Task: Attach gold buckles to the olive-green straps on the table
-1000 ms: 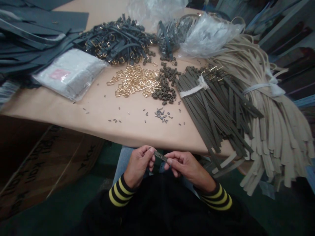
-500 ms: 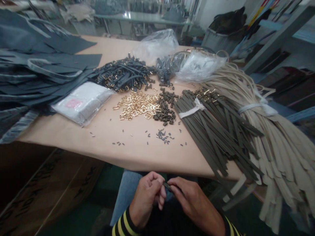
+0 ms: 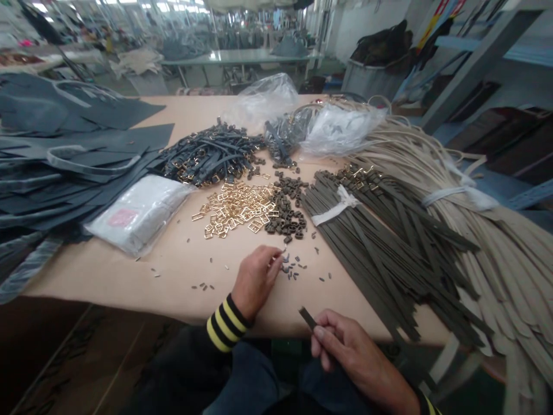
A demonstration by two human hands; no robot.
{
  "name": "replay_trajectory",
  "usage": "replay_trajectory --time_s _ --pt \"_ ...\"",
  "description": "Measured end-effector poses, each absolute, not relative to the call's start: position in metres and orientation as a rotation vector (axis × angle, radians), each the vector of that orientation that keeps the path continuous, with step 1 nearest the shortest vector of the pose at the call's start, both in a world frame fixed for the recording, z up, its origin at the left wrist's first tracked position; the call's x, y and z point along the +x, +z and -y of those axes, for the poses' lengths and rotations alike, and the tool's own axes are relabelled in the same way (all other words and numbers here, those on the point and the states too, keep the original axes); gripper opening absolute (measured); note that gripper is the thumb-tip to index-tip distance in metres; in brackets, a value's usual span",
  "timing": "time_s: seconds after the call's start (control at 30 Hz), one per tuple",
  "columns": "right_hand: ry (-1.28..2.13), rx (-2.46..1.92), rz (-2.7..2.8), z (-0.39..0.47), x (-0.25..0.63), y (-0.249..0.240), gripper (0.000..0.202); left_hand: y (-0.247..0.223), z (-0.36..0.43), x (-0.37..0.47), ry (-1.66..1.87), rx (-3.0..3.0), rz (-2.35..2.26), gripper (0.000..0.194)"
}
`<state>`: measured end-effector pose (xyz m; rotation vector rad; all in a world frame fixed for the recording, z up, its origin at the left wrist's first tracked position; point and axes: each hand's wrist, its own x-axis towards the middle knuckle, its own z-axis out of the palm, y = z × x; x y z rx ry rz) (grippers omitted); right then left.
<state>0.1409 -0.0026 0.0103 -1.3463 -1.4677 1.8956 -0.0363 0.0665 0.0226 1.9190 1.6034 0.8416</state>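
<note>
My left hand (image 3: 256,281) is over the table, its thumb and forefinger pinched together at the edge of a scatter of small dark pieces (image 3: 295,275). Whatever is between those fingertips is too small to make out. Just beyond them lies a pile of dark olive strap loops (image 3: 287,210), with a heap of gold buckles (image 3: 239,208) to its left. Close to the table's front edge, my right hand (image 3: 343,344) grips a dark olive strap (image 3: 307,317) whose short end sticks out toward the upper left.
Dark olive straps (image 3: 367,248) tied with a white band and beige straps (image 3: 484,225) cover the right side. At left are a plastic-wrapped packet (image 3: 138,216) and stacked dark blue pieces (image 3: 86,167). Behind lie dark buckled straps (image 3: 211,153) and clear plastic bags (image 3: 268,101).
My left hand has left the strap and moved forward onto the table by the small pieces. My right hand keeps the strap, slightly farther right. The view has tilted up.
</note>
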Motion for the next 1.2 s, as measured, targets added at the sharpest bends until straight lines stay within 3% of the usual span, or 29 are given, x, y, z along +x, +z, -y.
replay_trajectory --time_s 0.27,0.57,0.83,1.2 --pt "1.916 -1.320 1.362 -0.008 0.144 0.009 0.033 0.008 -0.126 -0.007 0.453 2.240 -1.693 0.013" --pt "1.919 -1.299 1.288 -0.009 0.150 0.010 0.026 0.028 -0.092 -0.018 0.486 1.970 -1.676 0.012" --pt "1.934 -1.309 1.358 0.001 0.149 0.017 0.019 0.026 -0.012 -0.019 0.814 0.910 -1.315 0.016" --pt "1.695 -1.404 1.711 0.019 0.146 0.026 0.014 0.017 0.024 -0.016 0.882 0.753 -1.269 0.011"
